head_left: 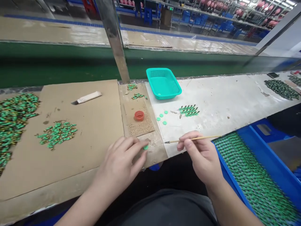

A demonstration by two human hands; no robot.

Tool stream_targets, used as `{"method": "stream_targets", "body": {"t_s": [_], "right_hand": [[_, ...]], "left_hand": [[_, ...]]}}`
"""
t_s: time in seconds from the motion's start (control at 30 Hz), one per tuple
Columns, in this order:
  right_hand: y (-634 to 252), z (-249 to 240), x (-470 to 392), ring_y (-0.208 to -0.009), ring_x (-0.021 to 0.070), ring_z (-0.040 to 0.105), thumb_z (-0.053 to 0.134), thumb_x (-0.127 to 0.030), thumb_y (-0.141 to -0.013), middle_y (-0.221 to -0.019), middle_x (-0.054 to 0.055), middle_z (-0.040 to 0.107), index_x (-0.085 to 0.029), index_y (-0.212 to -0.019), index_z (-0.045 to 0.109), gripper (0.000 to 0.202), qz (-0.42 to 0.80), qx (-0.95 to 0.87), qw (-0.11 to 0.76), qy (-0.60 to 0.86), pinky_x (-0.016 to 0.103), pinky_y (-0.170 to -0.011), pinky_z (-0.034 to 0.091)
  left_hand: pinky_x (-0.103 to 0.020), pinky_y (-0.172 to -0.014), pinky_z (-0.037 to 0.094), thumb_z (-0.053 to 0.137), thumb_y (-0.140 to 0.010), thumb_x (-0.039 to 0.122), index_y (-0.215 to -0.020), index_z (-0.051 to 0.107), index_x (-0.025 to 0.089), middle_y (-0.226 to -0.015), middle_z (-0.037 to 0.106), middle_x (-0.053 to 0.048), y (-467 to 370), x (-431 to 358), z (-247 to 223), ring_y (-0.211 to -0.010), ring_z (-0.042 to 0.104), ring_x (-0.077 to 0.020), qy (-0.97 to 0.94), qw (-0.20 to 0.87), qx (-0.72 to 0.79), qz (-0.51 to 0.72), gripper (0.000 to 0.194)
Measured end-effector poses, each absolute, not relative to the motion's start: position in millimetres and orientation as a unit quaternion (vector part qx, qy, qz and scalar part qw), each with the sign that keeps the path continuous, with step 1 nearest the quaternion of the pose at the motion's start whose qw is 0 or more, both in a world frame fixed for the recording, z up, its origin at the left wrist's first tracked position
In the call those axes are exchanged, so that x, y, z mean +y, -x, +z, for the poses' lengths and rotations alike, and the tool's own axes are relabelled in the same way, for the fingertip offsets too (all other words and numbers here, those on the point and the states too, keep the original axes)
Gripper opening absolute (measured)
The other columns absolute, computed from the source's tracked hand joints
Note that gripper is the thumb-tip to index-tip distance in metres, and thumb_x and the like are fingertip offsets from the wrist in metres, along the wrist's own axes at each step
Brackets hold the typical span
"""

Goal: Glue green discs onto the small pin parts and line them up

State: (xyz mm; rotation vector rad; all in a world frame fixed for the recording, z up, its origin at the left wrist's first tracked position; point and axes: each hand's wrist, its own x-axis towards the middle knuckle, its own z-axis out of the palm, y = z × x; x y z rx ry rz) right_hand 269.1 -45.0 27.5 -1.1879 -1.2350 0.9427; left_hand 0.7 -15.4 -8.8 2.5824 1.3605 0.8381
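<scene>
The left hand [122, 160] pinches a small round green plastic piece [146, 147] against the brown cardboard bench top [94, 125]. The right hand [199, 153] grips a thin wooden paintbrush [192, 139], tip pointing left toward the piece

Small green disc [146, 147] lay flat on brown board near bench edge, pinched under left fingertips. Thin brush [192, 139] lay near-level in right fingers, dark tip pointing left toward disc.

I see open cardboard [94, 125] toward the bench's near edge, green pile [57, 133] crowding its left part, red cap [139, 115] and loose discs [162, 117] mid-bench, teal basket [163, 83] and steel post [114, 40] blocking the far edge, blue crate [270, 163] walling the right.
</scene>
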Motion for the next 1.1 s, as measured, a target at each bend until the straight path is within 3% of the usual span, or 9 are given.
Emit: {"method": "stream_targets", "body": {"t_s": [0.13, 0.23, 0.3, 0.37, 0.5, 0.63, 0.77, 0.87, 1.1], "right_hand": [[-260, 24, -36, -0.073, 0.0131, 0.064, 0.089, -0.026, -0.095, -0.084, -0.002, 0.067, -0.025, -0.095, 0.072, 0.017, 0.430, -0.479, 0.571, 0.509, 0.023, -0.065, 0.056], [-254, 20, -28, -0.064, 0.0115, 0.060, 0.082, -0.023, -0.097, -0.078, -0.004, 0.065, -0.025, -0.097, 0.073, 0.010, 0.461, -0.464, 0.568, 0.500, 0.023, -0.060, 0.052], [-251, 19, -22, -0.064, 0.0127, 0.064, 0.077, -0.023, -0.101, -0.077, -0.003, 0.068, -0.025, -0.099, 0.077, 0.002, 0.475, -0.470, 0.559, 0.491, 0.026, -0.063, 0.057], [-248, 18, -18, -0.069, 0.0149, 0.070, 0.076, -0.025, -0.104, -0.077, -0.001, 0.072, -0.024, -0.100, 0.080, 0.007, 0.482, -0.480, 0.551, 0.483, 0.029, -0.068, 0.063], [-241, 16, -10, -0.072, 0.0143, 0.074, 0.079, -0.032, -0.107, -0.078, -0.002, 0.076, -0.024, -0.102, 0.080, 0.009, 0.484, -0.487, 0.550, 0.475, 0.028, -0.070, 0.065], [-235, 17, -3, -0.070, 0.0145, 0.077, 0.077, -0.044, -0.111, -0.079, -0.002, 0.080, -0.025, -0.097, 0.067, 0.026, 0.468, -0.489, 0.558, 0.480, 0.029, -0.071, 0.068], [-233, 21, 8, -0.074, 0.0156, 0.079, 0.072, -0.049, -0.114, -0.084, 0.000, 0.081, -0.025, -0.102, 0.069, 0.027, 0.409, -0.536, 0.543, 0.501, 0.032, -0.074, 0.070], [-226, 26, 24, -0.077, 0.0156, 0.080, 0.067, -0.048, -0.116, -0.086, 0.000, 0.079, -0.025, -0.104, 0.071, 0.026, 0.362, -0.583, 0.528, 0.500, 0.032, -0.076, 0.071], [-194, 30, 73, -0.076, 0.0135, 0.078, 0.064, -0.038, -0.117, -0.087, -0.002, 0.075, -0.027, -0.101, 0.065, 0.020, 0.252, -0.681, 0.515, 0.455, 0.030, -0.074, 0.064]], "left_hand": [[-0.040, -0.082, 0.047, 0.064, -0.113, 0.032, -0.106, 0.076, 0.027, -0.100, 0.075, -0.002, 3, -13, -13, -0.091, 0.065, -0.0231, -0.853, 0.060, 0.447, 0.263, 0.015], [-0.042, -0.084, 0.050, 0.065, -0.114, 0.037, -0.109, 0.073, 0.024, -0.099, 0.075, -0.003, 5, -19, -17, -0.093, 0.068, -0.0243, -0.827, 0.058, 0.475, 0.294, 0.015], [-0.041, -0.090, 0.052, 0.065, -0.114, 0.035, -0.122, 0.072, 0.025, -0.107, 0.077, -0.003, 10, -22, -18, -0.100, 0.071, -0.0241, -0.824, 0.076, 0.466, 0.313, 0.015], [-0.042, -0.090, 0.052, 0.062, -0.114, 0.032, -0.130, 0.073, 0.029, -0.112, 0.078, -0.002, 16, -23, -18, -0.101, 0.071, -0.0232, -0.836, 0.080, 0.446, 0.311, 0.020], [-0.043, -0.080, 0.047, 0.059, -0.114, 0.030, -0.116, 0.076, 0.030, -0.106, 0.079, -0.001, 14, -16, -16, -0.093, 0.069, -0.0246, -0.852, 0.053, 0.437, 0.284, 0.018], [-0.045, -0.075, 0.046, 0.060, -0.114, 0.039, -0.100, 0.070, 0.025, -0.093, 0.075, -0.004, 5, -16, -15, -0.086, 0.068, -0.0282, -0.829, 0.020, 0.486, 0.275, 0.023], [-0.047, -0.087, 0.051, 0.064, -0.114, 0.035, -0.124, 0.074, 0.024, -0.111, 0.084, -0.005, 12, -31, -18, -0.099, 0.075, -0.0277, -0.841, 0.017, 0.439, 0.317, 0.018], [-0.048, -0.095, 0.052, 0.064, -0.113, 0.028, -0.141, 0.074, 0.022, -0.128, 0.087, -0.004, 20, -39, -24, -0.109, 0.077, -0.0274, -0.866, 0.005, 0.393, 0.309, 0.031], [-0.049, -0.100, 0.049, 0.056, -0.113, 0.021, -0.137, 0.079, 0.021, -0.130, 0.088, -0.004, 15, -40, -39, -0.113, 0.077, -0.0272, -0.862, -0.035, 0.381, 0.332, 0.033]]}}
